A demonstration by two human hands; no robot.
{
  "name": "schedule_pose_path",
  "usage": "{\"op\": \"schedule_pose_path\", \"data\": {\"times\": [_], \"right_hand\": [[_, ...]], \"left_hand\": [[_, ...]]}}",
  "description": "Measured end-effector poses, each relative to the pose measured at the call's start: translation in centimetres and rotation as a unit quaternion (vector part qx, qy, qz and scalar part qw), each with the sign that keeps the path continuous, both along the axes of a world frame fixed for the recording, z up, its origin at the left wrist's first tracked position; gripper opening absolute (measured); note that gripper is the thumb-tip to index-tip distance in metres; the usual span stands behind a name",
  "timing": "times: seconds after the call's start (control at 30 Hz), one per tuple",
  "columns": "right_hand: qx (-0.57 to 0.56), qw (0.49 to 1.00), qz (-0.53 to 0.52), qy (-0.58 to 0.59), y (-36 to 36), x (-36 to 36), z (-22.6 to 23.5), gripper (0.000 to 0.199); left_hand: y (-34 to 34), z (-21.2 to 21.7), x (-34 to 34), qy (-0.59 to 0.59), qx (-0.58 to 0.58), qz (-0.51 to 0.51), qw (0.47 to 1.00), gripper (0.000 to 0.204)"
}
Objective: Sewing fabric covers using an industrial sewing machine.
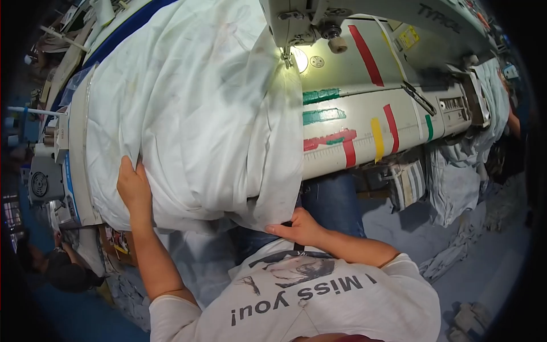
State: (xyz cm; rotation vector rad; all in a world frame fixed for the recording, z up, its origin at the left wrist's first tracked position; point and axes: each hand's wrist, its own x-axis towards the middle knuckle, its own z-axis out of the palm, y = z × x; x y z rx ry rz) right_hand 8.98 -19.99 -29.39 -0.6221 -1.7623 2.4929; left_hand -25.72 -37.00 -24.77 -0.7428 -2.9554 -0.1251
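A big heap of white fabric covers the sewing table and runs under the needle of a sewing machine. My left hand grips a bunched fold at the heap's near left edge. My right hand pinches the fabric's hanging lower edge, close to my body, below the table front.
The table top to the right carries red, green and yellow tape marks. Pale blue cloth pieces hang and lie at the right. A motor box sits at the left. Another person crouches at the lower left.
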Motion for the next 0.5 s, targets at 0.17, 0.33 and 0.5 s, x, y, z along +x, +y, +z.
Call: {"op": "schedule_pose_path", "data": {"times": [0.17, 0.33, 0.5], "right_hand": [[0.069, 0.989, 0.015, 0.127, 6.3, 6.4, 12.6, 0.020], [-0.275, 0.938, -0.174, 0.119, 4.4, 9.9, 14.2, 0.035], [-0.307, 0.942, -0.127, -0.056, -0.6, 10.5, 4.9, 0.025]], "left_hand": [[3.3, 7.6, -12.5, 0.208, 0.215, 0.051, 0.953, 0.033], [5.2, 19.5, -29.7, 0.315, 0.143, 0.058, 0.937, 0.036], [3.8, 16.8, -34.5, 0.235, 0.042, 0.121, 0.963, 0.031]]}}
